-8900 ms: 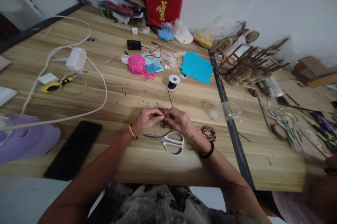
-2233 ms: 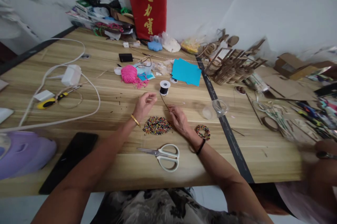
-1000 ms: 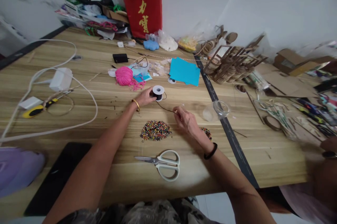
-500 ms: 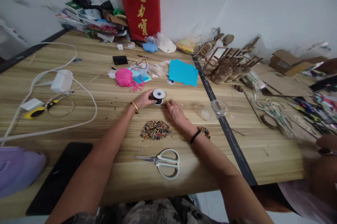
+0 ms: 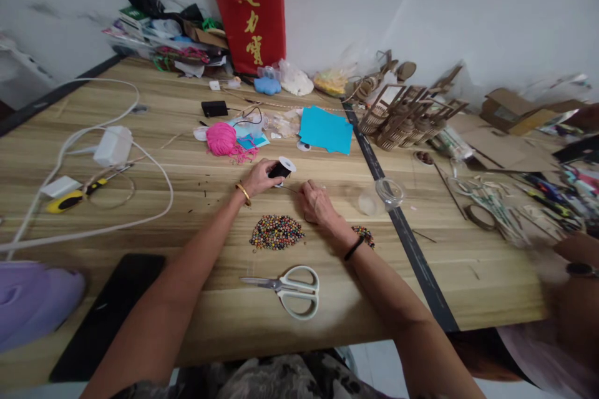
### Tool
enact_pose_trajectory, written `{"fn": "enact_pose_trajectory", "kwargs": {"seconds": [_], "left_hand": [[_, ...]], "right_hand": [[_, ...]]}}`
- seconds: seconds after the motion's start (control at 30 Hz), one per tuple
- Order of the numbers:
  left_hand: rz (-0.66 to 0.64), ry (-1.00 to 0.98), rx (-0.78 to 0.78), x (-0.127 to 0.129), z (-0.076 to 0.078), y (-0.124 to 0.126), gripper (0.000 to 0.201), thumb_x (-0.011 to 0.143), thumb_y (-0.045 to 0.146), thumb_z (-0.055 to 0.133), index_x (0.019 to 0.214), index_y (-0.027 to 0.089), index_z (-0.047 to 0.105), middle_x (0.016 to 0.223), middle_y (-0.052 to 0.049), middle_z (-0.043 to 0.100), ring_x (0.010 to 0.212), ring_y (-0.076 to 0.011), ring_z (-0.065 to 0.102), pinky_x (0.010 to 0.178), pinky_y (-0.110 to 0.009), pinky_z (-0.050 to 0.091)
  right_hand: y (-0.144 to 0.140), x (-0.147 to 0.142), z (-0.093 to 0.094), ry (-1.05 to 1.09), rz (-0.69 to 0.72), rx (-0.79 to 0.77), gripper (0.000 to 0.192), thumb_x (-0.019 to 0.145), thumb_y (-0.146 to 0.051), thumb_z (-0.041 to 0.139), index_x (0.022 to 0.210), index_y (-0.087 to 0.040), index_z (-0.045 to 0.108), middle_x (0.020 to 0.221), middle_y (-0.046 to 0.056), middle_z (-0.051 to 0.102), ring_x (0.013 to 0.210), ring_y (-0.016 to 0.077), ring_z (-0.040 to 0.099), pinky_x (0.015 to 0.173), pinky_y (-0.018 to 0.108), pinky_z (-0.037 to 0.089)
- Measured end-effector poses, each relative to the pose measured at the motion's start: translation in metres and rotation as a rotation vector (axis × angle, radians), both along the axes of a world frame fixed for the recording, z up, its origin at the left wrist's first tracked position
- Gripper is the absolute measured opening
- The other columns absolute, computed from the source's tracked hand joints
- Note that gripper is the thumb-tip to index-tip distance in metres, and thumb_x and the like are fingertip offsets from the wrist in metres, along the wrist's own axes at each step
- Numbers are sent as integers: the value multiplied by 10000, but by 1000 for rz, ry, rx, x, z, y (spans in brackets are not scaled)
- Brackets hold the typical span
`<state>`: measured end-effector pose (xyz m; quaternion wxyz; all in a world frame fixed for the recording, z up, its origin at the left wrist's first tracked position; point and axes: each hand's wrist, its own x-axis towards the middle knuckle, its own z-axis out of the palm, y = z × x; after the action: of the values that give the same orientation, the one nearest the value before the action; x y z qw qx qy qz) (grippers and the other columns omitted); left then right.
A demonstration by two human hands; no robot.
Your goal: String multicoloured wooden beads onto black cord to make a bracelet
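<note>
A white-ended spool of black cord (image 5: 281, 169) is tilted to the right in my left hand (image 5: 260, 178), whose fingers wrap round it. From the spool a thin dark strand runs to my right hand (image 5: 317, 202), and the fingers there are pinched on it just above the table. Closer to me lies a pile of small multicoloured beads (image 5: 276, 232). Partly behind my right wrist is a string of similar beads (image 5: 364, 236). Scissors with white handles (image 5: 299, 291) rest in front of the pile, blades pointing left.
A pink yarn ball (image 5: 221, 138) and blue sheets (image 5: 326, 129) lie beyond my hands. Clear round containers (image 5: 389, 192) stand to the right. White cables (image 5: 169, 190), a yellow cutter (image 5: 65, 201) and a black phone-like slab (image 5: 107, 318) are leftward. Another person's arm (image 5: 578, 299) is far right.
The spool has gone from upright to tilted rightward in my left hand. My right hand has shifted slightly right and toward me, and the strand between the hands now shows longer.
</note>
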<state>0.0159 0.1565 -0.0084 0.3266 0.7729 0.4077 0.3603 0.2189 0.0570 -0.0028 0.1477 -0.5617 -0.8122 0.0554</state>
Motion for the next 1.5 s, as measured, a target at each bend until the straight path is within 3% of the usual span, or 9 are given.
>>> {"fn": "enact_pose_trajectory", "kwargs": {"seconds": [0.1,0.23,0.57,0.77,0.87,0.97,1.23,1.4,1.5], "left_hand": [[27,116,126,1,8,-2,488,681,265,752,1140,135,649,1086,-117,649,1011,-240,620,929,-406,492],[38,249,142,6,22,-4,499,652,283,788,1115,154,652,1052,-99,677,932,-229,643,867,-377,511],[21,636,303,31,58,1,473,754,393,711,1160,158,652,1035,-122,713,1041,-313,605,928,-425,442],[-59,649,277,51,48,13,439,763,353,719,1147,151,655,1116,-127,695,1092,-292,607,1068,-439,351],[-70,536,337,51,43,15,502,818,382,657,1238,116,589,1244,-163,627,1181,-299,554,1064,-448,363],[18,356,368,41,39,11,482,889,399,549,1269,103,553,1250,-173,610,1190,-286,539,1038,-438,396],[225,-69,115,-4,29,-27,364,917,397,476,1146,149,614,1147,-115,662,1041,-224,625,943,-383,491],[218,-42,-19,-20,18,-56,339,899,377,494,1111,153,631,1095,-100,688,975,-206,654,891,-353,520],[190,21,-5,-22,8,-65,310,840,322,570,1078,133,638,1072,-120,688,970,-213,658,892,-369,524]], "right_hand": [[-3,6,5,173,17,36,143,925,-132,383,934,-155,524,920,104,572,801,208,528,739,306,414],[-7,10,10,313,42,63,137,936,-150,372,867,-176,488,859,76,538,747,193,511,699,289,414],[-11,8,3,346,27,84,103,917,-135,413,870,-175,495,874,77,547,746,184,504,681,280,405],[-11,10,6,247,-12,45,110,936,-141,415,891,-157,515,911,93,571,792,188,524,708,281,420],[-14,9,11,130,-74,0,108,945,-147,422,934,-149,529,946,97,584,819,188,543,711,279,425],[-19,7,18,59,-106,-25,131,955,-155,416,969,-156,546,954,92,596,830,190,560,706,282,427],[-28,8,42,-199,-72,-166,175,966,-161,394,1020,-143,560,1028,124,613,860,204,601,684,285,430],[-38,17,45,-178,-4,-157,113,942,-150,454,903,-161,559,916,111,629,769,187,599,652,278,405],[-41,21,39,-167,7,-114,108,920,-129,479,849,-170,550,869,109,637,713,186,588,609,281,374]]}}
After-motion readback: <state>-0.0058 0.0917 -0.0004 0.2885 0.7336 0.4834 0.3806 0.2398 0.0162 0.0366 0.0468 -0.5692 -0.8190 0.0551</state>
